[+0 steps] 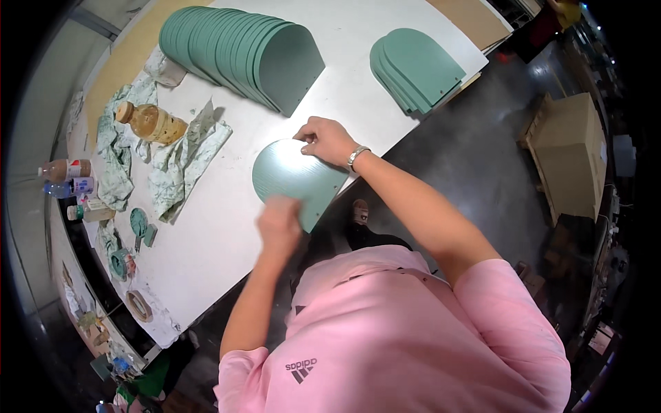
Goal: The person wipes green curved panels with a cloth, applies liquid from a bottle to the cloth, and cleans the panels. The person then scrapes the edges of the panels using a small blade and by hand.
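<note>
A green arched panel (296,168) with a rounded end and small holes along its straight edge lies at the table's near edge, light glinting off its face. My right hand (327,141) is closed at the panel's far edge, thumb and fingers curled there. Over the near left side of the panel is my left hand (279,224); motion blurs it, and its fingers cannot be made out. Beyond, a long leaning row of matching green panels (289,65) stands on the table. A smaller fanned stack of them (423,65) lies at the right.
The white table (213,241) carries stained rags (117,148), a bottle of yellowish liquid (155,124), a tape roll (139,306) and small green-smeared containers (122,264). More bottles (65,169) line the left edge. A large cardboard box (568,155) stands on the floor at right.
</note>
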`<action>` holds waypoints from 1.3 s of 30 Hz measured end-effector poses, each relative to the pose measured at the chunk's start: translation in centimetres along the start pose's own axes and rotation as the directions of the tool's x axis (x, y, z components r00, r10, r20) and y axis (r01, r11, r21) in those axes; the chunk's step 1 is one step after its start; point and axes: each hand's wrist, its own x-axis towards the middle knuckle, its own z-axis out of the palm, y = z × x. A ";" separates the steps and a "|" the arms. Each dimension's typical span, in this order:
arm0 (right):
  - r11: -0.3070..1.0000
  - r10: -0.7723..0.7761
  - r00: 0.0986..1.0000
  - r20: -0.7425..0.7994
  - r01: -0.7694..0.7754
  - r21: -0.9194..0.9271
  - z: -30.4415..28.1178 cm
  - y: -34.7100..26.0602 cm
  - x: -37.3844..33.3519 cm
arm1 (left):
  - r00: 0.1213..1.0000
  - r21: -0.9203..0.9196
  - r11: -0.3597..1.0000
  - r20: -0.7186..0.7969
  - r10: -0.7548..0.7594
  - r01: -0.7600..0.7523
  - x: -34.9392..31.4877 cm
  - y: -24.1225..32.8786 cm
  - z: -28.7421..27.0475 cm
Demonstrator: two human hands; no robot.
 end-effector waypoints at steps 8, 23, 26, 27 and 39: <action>0.999 -0.026 0.999 -0.027 0.027 0.027 0.4 0.5 0.0 | 0.993 -0.010 0.995 -0.069 -0.097 0.097 -1.8 -1.1 -2.6; 0.996 0.033 0.999 0.013 -0.034 0.079 0.1 -0.2 0.1 | 0.979 0.106 0.979 -0.128 -0.161 0.175 1.2 -3.1 -2.6; 0.997 0.035 0.999 -0.012 -0.034 0.076 0.1 0.1 0.0 | 0.998 -0.041 0.999 0.055 -0.019 0.022 -0.7 0.1 -1.2; 0.997 0.041 0.999 -0.014 -0.040 0.064 0.1 0.1 0.0 | 0.988 -0.097 0.985 0.070 -0.136 0.142 -0.6 0.4 -1.1; 0.958 0.141 0.989 -0.046 -0.124 0.259 0.5 -1.6 -3.5 | 0.844 -0.560 0.655 0.169 -0.509 0.507 -2.0 -1.5 -0.6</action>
